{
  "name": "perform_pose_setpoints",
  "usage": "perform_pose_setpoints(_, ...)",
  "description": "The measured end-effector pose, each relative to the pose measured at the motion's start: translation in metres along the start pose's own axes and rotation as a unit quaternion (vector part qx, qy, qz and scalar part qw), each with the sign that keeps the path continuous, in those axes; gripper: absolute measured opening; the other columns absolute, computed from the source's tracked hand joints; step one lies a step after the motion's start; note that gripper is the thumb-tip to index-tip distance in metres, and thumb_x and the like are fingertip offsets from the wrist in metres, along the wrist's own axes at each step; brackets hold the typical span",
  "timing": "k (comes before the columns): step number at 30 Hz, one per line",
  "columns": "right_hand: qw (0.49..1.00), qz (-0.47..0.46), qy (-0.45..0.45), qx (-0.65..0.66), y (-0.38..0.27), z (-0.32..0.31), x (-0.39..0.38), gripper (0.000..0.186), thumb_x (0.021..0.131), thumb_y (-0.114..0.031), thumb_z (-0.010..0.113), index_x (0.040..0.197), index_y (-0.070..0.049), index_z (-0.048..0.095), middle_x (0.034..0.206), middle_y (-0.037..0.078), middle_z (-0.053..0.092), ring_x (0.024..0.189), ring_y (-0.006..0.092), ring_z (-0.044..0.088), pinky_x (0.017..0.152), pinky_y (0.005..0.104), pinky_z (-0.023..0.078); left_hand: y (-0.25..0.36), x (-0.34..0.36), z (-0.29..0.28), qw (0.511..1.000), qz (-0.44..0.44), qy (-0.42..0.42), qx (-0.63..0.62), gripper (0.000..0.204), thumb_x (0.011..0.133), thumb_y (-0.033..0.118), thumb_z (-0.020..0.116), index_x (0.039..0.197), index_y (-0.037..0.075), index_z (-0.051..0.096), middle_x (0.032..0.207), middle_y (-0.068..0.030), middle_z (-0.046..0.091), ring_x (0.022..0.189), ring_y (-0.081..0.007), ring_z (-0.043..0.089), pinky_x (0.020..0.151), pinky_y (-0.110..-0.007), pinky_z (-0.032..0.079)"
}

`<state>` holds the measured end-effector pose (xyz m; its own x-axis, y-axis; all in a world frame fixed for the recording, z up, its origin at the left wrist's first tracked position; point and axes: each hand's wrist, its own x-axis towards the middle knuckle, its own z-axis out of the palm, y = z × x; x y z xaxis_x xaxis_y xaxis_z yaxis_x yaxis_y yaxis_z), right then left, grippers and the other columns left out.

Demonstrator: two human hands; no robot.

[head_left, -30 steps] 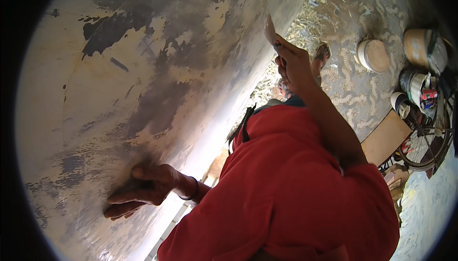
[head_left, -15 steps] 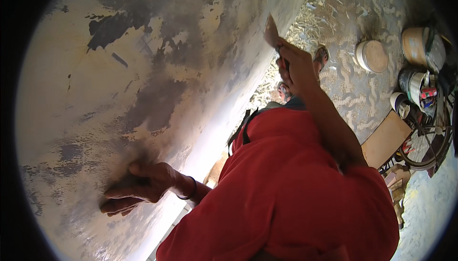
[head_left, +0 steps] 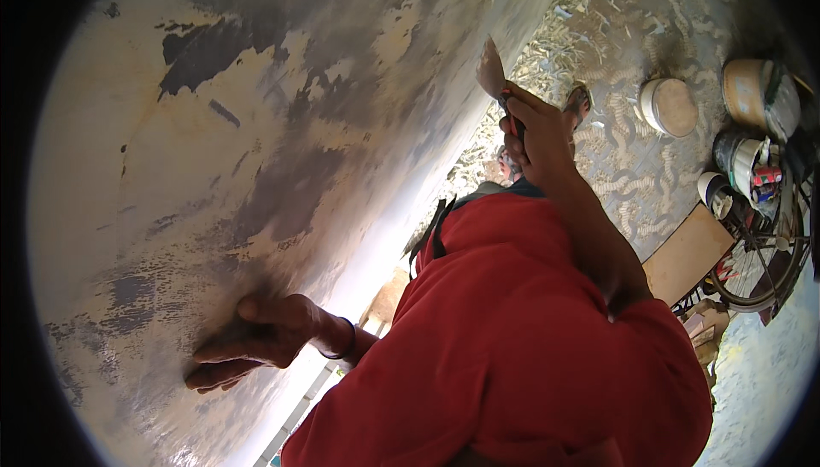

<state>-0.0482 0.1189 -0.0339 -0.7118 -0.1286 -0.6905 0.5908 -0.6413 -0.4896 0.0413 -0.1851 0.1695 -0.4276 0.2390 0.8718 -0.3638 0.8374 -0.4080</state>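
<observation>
A wall point(head_left: 196, 159) with patchy, peeling paint in cream and dark grey fills the left side. Against its lower left part rests my left hand point(head_left: 256, 334), fingers stretched out and a dark band round the wrist. My right hand point(head_left: 540, 132) is wrapped round the dark and orange handle of a scraper point(head_left: 490, 70). The scraper's blade points up and away, close beside the wall; whether its edge touches the surface I cannot tell. Nothing is held in the left hand.
Pale paint flakes point(head_left: 559, 35) litter the patterned floor point(head_left: 636, 168) along the wall's foot. To the right stand a round lidded tub point(head_left: 669, 108), a larger bucket point(head_left: 746, 91) and a white pail point(head_left: 745, 155) with items in it. A brown board point(head_left: 688, 252) leans near a bicycle wheel point(head_left: 773, 275).
The scraper and my right hand have shifted slightly down, and the blade's angle has turned a little. My left hand stays on almost the same patch of wall.
</observation>
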Motion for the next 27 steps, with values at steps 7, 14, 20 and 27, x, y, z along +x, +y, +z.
perform_pose_setpoints(7, 0.998, -0.047, -0.028, -0.026, -0.019, 0.007, 0.019, 0.045, 0.103, -0.017, 0.057, 0.147, -0.007, 0.059, 0.071, 0.002, 0.058, 0.044, 0.0072, 0.044, 0.037, 0.0237, 0.031, 0.001, 0.003, 0.0, 1.0, 0.012, -0.006, -0.024, 0.073, 0.106, 0.041, 0.055, 0.161, -0.001, 0.034, 0.172, -0.0234, 0.017, 0.163, -0.033, 0.008, 0.129, -0.053, -0.004)
perform_pose_setpoints(14, 0.999, -0.036, -0.018, 0.01, -0.014, 0.01, -0.011, 0.043, 0.103, -0.016, 0.057, 0.145, -0.005, 0.059, 0.07, 0.003, 0.059, 0.041, 0.0073, 0.042, 0.036, 0.0235, 0.03, 0.002, 0.001, 0.002, 1.0, -0.014, 0.001, -0.019, 0.071, 0.106, 0.042, 0.055, 0.161, 0.001, 0.037, 0.172, -0.0231, 0.018, 0.163, -0.034, 0.009, 0.128, -0.057, -0.005)
perform_pose_setpoints(20, 0.999, -0.035, -0.011, 0.002, -0.016, -0.001, 0.018, 0.044, 0.103, -0.018, 0.058, 0.145, -0.005, 0.059, 0.069, 0.003, 0.058, 0.043, 0.0081, 0.044, 0.037, 0.0247, 0.031, 0.006, 0.001, 0.005, 0.999, -0.024, 0.01, -0.021, 0.069, 0.106, 0.044, 0.055, 0.16, 0.002, 0.041, 0.173, -0.0218, 0.019, 0.162, -0.0353, 0.009, 0.127, -0.059, -0.003)
perform_pose_setpoints(27, 0.997, -0.064, 0.031, -0.035, -0.009, 0.007, 0.046, 0.019, 0.103, -0.017, 0.055, 0.095, -0.004, 0.066, 0.062, 0.002, 0.053, 0.04, 0.0079, 0.04, 0.038, 0.0251, 0.029, 0.004, 0.004, 0.002, 1.0, -0.007, 0.01, -0.016, 0.07, 0.105, 0.044, 0.056, 0.159, 0.002, 0.041, 0.172, -0.023, 0.02, 0.162, -0.0363, 0.01, 0.127, -0.059, -0.004)
